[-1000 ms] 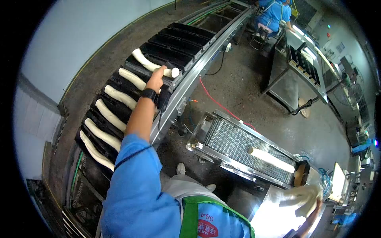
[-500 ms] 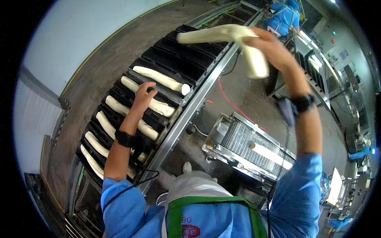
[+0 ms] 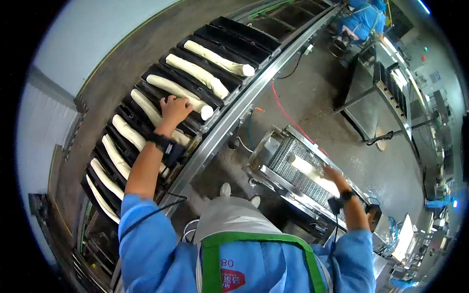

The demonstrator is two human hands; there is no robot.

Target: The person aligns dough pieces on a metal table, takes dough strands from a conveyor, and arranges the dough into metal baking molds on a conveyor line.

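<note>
My left hand (image 3: 176, 111) rests at a pale dough log (image 3: 168, 85) in the row of black trays. Its fingers are bent but apart, with the fingertips against the log's near side. Another dough log (image 3: 144, 103) runs under that wrist. On the metal mesh conveyor to the right lies a single dough log (image 3: 308, 168). My right hand (image 3: 336, 177) is over the far side of that log, palm down. Its fingers are blurred, so their grip on the log is unclear.
More dough logs (image 3: 220, 57) lie in the black trays (image 3: 239, 36) along a metal rail (image 3: 249, 95). The mesh conveyor (image 3: 286, 152) has metal side walls. A red hose (image 3: 288, 117) crosses the floor. A co-worker in blue (image 3: 361, 22) is at the upper right.
The dough log my right hand held up now lies in a tray at the upper end of the row. My right hand has come down to the conveyor. The filled trays appear shifted up-right.
</note>
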